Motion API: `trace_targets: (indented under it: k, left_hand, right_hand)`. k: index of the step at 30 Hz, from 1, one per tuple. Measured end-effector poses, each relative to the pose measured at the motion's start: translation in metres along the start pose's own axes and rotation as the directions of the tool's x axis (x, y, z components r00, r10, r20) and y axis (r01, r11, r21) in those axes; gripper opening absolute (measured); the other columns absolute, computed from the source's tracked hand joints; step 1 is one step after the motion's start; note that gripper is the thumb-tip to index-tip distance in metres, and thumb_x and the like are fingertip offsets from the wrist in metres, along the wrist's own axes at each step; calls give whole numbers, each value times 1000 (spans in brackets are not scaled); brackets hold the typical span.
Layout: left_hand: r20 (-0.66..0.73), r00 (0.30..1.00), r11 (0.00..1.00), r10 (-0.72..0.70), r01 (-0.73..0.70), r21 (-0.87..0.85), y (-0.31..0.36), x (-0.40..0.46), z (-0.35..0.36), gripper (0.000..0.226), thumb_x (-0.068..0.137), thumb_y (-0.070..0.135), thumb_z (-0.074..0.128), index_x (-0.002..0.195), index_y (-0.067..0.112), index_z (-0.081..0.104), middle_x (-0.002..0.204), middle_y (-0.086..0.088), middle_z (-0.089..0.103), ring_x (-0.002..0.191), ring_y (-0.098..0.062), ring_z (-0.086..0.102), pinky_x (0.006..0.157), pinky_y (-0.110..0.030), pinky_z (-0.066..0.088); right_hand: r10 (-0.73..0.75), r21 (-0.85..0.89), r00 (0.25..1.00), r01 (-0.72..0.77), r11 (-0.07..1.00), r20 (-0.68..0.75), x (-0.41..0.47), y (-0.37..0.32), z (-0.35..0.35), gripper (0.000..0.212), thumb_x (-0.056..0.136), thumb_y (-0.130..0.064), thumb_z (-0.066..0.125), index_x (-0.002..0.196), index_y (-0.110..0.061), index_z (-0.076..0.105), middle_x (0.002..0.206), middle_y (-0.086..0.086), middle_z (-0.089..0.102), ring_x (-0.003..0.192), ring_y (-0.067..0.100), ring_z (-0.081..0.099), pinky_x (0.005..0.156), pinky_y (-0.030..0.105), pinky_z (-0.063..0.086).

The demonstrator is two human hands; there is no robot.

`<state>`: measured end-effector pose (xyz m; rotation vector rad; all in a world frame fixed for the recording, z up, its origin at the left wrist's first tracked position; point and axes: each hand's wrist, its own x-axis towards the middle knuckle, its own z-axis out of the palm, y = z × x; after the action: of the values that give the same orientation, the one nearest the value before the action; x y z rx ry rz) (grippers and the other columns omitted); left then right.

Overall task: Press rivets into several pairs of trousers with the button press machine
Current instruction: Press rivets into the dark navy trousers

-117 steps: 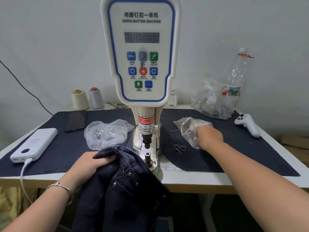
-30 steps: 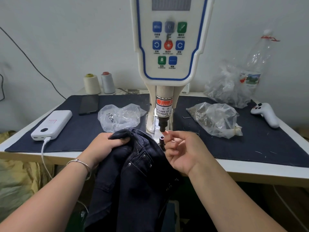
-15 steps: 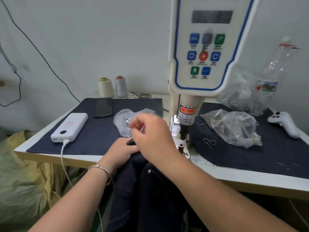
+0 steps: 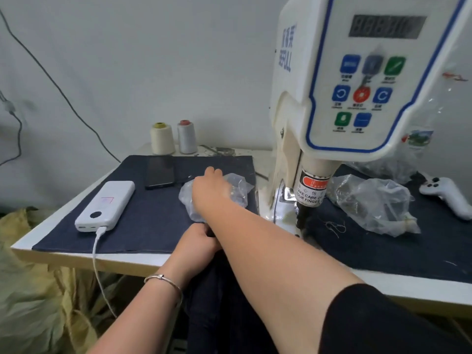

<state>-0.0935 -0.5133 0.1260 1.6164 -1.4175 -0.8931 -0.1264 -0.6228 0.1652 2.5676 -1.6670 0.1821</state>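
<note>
Fingers of the right hand (image 4: 213,190) reach into the plastic bag (image 4: 237,186) at frame centre, grip not discernible, while the left hand (image 4: 196,242) grips the trousers (image 4: 219,302) at the table edge; pressing remains outstanding.

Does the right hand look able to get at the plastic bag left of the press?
Probably yes: the right hand already lies on the plastic bag, nothing between them.
</note>
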Motion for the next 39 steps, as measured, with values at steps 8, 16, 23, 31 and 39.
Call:
trace_targets:
  k: [8, 16, 23, 31, 39]
  left_hand:
    - [-21, 1000, 999, -23, 23, 32, -1, 3, 1, 42, 87, 5, 60, 47, 16, 51, 39, 11, 51, 36, 0, 38, 39, -11, 31]
    - [25, 999, 999, -40, 39, 26, 5, -1, 0, 57, 86, 2, 57, 34, 25, 52, 36, 13, 41, 37, -3, 33, 38, -10, 27]
    - [36, 999, 1000, -19, 19, 4, 10, -5, -1, 59, 87, 4, 57, 34, 30, 54, 36, 14, 42, 36, -1, 36, 38, -8, 27]
    - [30, 1000, 1000, -9, 10, -11, 7, -4, -1, 54, 87, 8, 60, 37, 29, 54, 39, 13, 44, 40, -2, 35, 41, -10, 30]
    - [24, 1000, 1000, -12, 12, -22, 4, -2, -1, 50, 85, 10, 63, 40, 24, 47, 45, 11, 42, 44, -3, 32, 45, -13, 30]
  right_hand:
    - [18, -31, 999, -19, 999, -33, 6, 1, 12, 41, 88, -20, 62, 128, -14, 55, 128, 11, 43, 115, 25, 43, 75, 31, 41]
    - [24, 41, 996, -21, 999, -88, 13, 0, 17, 34, 91, -16, 57, 125, -12, 56, 126, 11, 45, 115, 25, 45, 73, 31, 38]
    - [55, 119, 997, -48, 992, -58, 18, 2, 20, 32, 93, -13, 53, 125, -10, 56, 127, 11, 46, 115, 26, 47, 76, 32, 39]
    - [87, 192, 996, -82, 978, -20, 21, 5, 21, 35, 90, -12, 58, 125, -9, 55, 127, 12, 46, 115, 27, 48, 81, 33, 43]
    - [150, 278, 988, -152, 948, 31, 24, 5, 23, 37, 89, -13, 60, 126, -10, 56, 129, 12, 46, 117, 29, 49, 79, 34, 44]
